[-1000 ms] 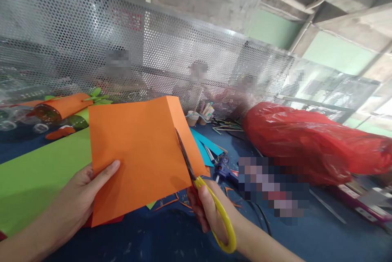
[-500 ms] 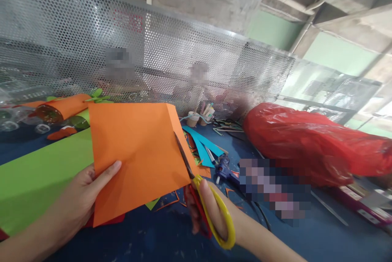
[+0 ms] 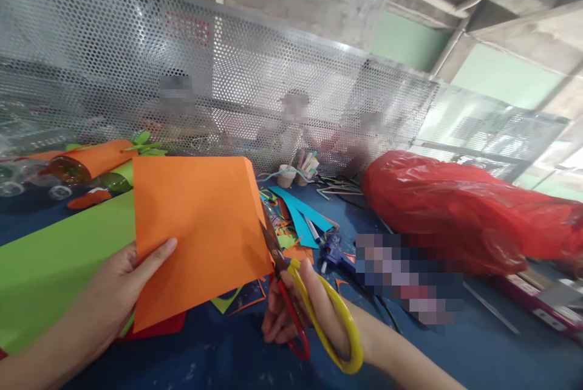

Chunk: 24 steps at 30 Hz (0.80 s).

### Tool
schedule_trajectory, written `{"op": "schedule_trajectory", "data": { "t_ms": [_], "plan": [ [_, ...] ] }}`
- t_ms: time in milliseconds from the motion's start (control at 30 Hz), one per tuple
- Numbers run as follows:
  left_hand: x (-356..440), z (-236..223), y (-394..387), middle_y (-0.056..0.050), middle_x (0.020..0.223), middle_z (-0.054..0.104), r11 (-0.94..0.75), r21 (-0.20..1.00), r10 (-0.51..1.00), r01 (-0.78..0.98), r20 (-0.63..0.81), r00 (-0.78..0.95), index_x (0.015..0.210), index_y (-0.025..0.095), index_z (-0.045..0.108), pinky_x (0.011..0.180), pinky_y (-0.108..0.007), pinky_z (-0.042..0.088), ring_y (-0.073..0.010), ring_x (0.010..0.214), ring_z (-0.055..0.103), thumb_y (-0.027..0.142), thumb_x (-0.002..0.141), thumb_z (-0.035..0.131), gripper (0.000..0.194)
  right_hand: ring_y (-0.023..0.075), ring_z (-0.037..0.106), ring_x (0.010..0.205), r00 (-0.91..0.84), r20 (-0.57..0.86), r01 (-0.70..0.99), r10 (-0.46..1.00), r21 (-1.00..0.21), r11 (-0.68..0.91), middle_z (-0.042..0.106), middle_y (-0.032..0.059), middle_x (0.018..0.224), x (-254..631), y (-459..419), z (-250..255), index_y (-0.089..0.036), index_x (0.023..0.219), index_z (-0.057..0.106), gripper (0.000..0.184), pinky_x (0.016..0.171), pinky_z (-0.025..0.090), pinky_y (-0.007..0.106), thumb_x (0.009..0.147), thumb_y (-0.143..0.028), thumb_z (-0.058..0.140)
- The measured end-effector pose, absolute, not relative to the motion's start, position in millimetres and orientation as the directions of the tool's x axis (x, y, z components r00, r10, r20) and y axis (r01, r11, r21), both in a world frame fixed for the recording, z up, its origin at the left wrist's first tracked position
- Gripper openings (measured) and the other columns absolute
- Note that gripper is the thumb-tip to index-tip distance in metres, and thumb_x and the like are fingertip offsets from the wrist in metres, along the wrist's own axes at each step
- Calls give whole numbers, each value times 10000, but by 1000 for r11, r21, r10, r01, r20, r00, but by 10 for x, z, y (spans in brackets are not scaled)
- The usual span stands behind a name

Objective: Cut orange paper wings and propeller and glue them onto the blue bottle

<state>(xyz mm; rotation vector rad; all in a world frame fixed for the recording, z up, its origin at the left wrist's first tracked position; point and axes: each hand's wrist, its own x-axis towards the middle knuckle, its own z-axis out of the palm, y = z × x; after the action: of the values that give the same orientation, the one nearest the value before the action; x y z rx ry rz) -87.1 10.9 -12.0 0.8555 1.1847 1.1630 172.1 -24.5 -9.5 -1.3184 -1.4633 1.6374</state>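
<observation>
My left hand (image 3: 122,283) grips the left edge of an orange paper sheet (image 3: 200,232), thumb on the front and fingers hidden behind. My right hand (image 3: 305,308) holds scissors (image 3: 291,274) with one yellow and one red handle. The scissors' blades stand slightly apart at the sheet's right side, along a narrow folded strip. Beneath the sheet, a green paper sheet (image 3: 54,268) lies to the left, and a red piece (image 3: 157,326) shows below my left hand.
Orange-wrapped bottles (image 3: 104,159) lie at the back left. Cups of sticks (image 3: 286,176), blue paper (image 3: 300,214), coloured scraps and a blue glue gun (image 3: 334,250) lie beyond the scissors. A red plastic bag (image 3: 446,201) bulges at right, before a perforated metal screen (image 3: 273,68).
The scissors' handles have spread and the blades have parted. The sheet's right strip shows narrower, and its top edge sits a little lower. My left hand keeps its hold.
</observation>
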Motion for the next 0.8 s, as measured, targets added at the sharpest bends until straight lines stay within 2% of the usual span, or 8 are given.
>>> {"op": "schedule_trajectory", "data": {
  "t_ms": [167,300,400,500,633,733,800],
  "plan": [
    [-906,-147,148,-8,1206,679,169,960,982,-222,-183,-42,1287,309,554,819,-282,598,-260,1058,668,477,746,732,594,199,689,650,-321,-348,205,881,-933,-294,680,85,681,1690,-263,-27,-195,698,554,666,652,542,309,821,-785,271],
    [-913,-114,129,-33,1195,688,213,942,976,-261,-220,3,1282,272,559,805,-265,602,-257,1036,679,445,748,745,592,196,684,644,-295,-369,264,881,-918,-296,670,83,668,1679,-264,31,-199,678,539,664,646,542,304,832,-777,251],
    [-892,-66,114,-59,1118,729,296,903,952,-311,-304,22,1311,245,528,752,-316,627,-278,949,714,378,714,791,666,198,677,651,-335,-317,270,887,-935,-231,662,69,654,1692,-257,20,-219,697,521,645,653,540,304,834,-781,235],
    [-852,-25,106,-72,1022,763,335,867,935,-370,-354,19,1312,229,523,630,-364,647,-307,830,742,306,662,834,724,215,672,670,-345,-242,292,907,-946,-142,667,77,681,1706,-250,-40,-213,715,533,659,632,536,309,827,-792,238],
    [-800,-12,86,-103,879,785,362,846,925,-391,-378,37,1290,177,544,480,-422,628,-345,648,744,266,591,871,777,224,667,656,-333,-201,306,921,-947,-96,666,103,710,1717,-243,-133,-180,716,572,765,579,520,306,818,-814,157],
    [-782,-30,75,-112,845,786,409,820,909,-400,-404,100,1302,159,535,560,-462,632,-345,634,742,272,604,867,781,219,657,632,-340,-173,336,924,-940,-53,663,117,694,1730,-246,-162,-158,712,609,842,522,487,284,821,-811,88],
    [-785,-47,76,-96,836,789,422,806,905,-415,-405,133,1296,165,544,610,-414,637,-313,655,749,284,625,858,751,222,658,647,-335,-129,370,933,-929,4,670,123,712,1739,-253,-159,-152,735,632,856,528,489,285,821,-813,95]
  ]
}}
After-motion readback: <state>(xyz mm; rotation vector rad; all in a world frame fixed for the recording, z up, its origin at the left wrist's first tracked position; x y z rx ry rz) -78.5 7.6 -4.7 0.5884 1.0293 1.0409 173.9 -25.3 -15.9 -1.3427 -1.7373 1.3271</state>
